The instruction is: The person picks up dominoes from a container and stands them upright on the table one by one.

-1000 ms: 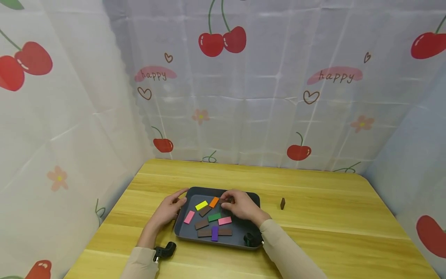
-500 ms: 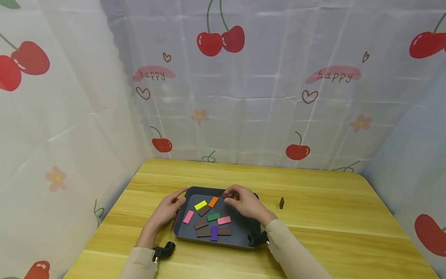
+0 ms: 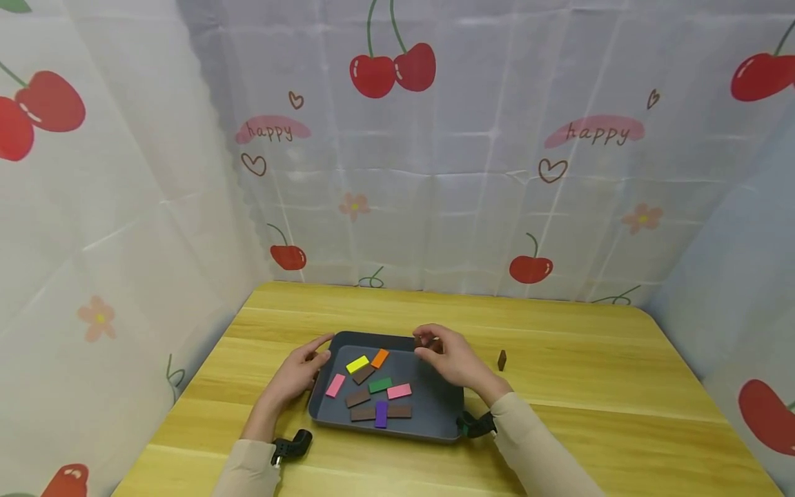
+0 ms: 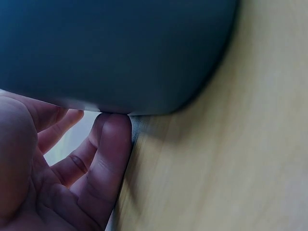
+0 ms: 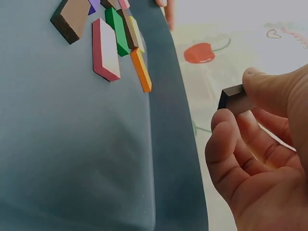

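A dark grey tray (image 3: 435, 386) lies on the table, holding several coloured domino blocks. At its left side my left hand (image 3: 299, 369) holds the edge, thumb at the rim; in the left wrist view the fingers (image 4: 113, 144) touch the outer wall. My right hand (image 3: 456, 359) is above the tray's far right corner. Between thumb and fingers it pinches a dark brown domino (image 5: 238, 99), partly hidden by the fingers. Inside the tray lie a purple domino (image 3: 381, 415), a green domino (image 3: 380, 385), a yellow domino (image 3: 357, 364), an orange domino (image 3: 379, 358), and pink and brown ones.
One brown domino (image 3: 502, 360) stands upright on the wooden table (image 3: 590, 386), right of the tray. A cherry-patterned curtain (image 3: 459, 207) hangs behind the table and along its sides. Each wrist carries a black camera mount (image 3: 292, 447).
My right hand has lifted the brown domino from the tray's far part and moved right with it, to the far right corner. The left hand stays at the tray's edge.
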Motion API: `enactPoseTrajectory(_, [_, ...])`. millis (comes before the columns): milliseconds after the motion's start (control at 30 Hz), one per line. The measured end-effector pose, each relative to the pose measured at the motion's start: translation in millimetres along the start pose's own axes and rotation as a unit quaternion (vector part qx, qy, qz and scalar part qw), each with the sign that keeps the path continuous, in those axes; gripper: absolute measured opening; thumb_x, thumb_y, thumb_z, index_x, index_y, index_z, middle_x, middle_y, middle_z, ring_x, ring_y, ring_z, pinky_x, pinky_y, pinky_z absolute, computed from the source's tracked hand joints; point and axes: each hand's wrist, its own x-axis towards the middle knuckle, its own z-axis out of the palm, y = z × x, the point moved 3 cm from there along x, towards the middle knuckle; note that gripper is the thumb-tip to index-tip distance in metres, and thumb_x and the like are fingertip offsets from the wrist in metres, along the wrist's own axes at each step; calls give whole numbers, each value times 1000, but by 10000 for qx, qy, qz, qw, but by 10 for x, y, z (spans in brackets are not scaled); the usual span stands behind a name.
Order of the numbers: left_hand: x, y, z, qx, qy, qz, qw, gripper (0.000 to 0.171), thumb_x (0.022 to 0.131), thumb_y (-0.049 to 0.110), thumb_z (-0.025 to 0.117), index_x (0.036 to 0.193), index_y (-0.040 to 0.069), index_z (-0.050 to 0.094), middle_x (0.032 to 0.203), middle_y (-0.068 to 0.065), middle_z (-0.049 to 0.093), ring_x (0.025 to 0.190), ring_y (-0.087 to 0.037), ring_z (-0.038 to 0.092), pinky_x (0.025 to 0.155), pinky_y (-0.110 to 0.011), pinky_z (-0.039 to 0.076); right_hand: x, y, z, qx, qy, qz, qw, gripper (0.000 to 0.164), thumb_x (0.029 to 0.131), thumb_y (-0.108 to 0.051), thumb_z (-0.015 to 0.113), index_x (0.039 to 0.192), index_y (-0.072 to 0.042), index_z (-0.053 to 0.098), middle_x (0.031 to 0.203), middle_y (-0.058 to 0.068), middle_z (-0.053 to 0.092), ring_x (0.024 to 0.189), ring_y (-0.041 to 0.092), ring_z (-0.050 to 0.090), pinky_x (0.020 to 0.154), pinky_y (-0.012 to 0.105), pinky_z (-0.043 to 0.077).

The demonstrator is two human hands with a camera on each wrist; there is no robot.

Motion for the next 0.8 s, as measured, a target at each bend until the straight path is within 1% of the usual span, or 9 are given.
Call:
enactPoseTrajectory(233, [13,-10,-24,126,29,-19,9999,46,107,29,57,153,30,51,102,-15,57,77,-24,58,60,-29,52,-99,85,-134,-105,99,-6,9999,28,100,-20,70,127,-17,67,110,1,65,89,14,62,76,32,52])
enactPoseTrajectory(400, [10,-16,-21,106,15,-40,9999,46,107,29,57,153,31,51,102,-15,56,77,-23,57,61,-29,52,-206,171,-232,-225,181,185,9994,25,98,-19,72,123,-21,67,109,-1,65,92,16,62,78,33,53])
enactPoseTrajectory(500, [7,-13,-17,103,24,-62,9999,45,108,29,56,153,32,51,102,-15,56,77,-23,57,60,-30,51,-268,228,-287,-317,253,234,9989,25,98,-18,72,123,-21,67,109,-1,65,93,17,63,79,33,53])
enactPoseTrajectory(667, [11,-8,-12,145,61,-68,9999,45,108,29,56,153,32,51,101,-15,56,75,-23,56,58,-29,50,-369,307,-395,-440,290,144,9985,26,99,-18,71,125,-19,67,112,1,66,98,18,66,83,35,55])
enactPoseTrajectory(800, [4,3,-7,164,37,-54,9998,46,108,28,56,153,31,50,101,-14,56,74,-22,56,58,-28,49,-450,341,-492,-514,291,9,9983,27,99,-16,70,125,-17,67,112,3,66,99,19,68,83,33,56])
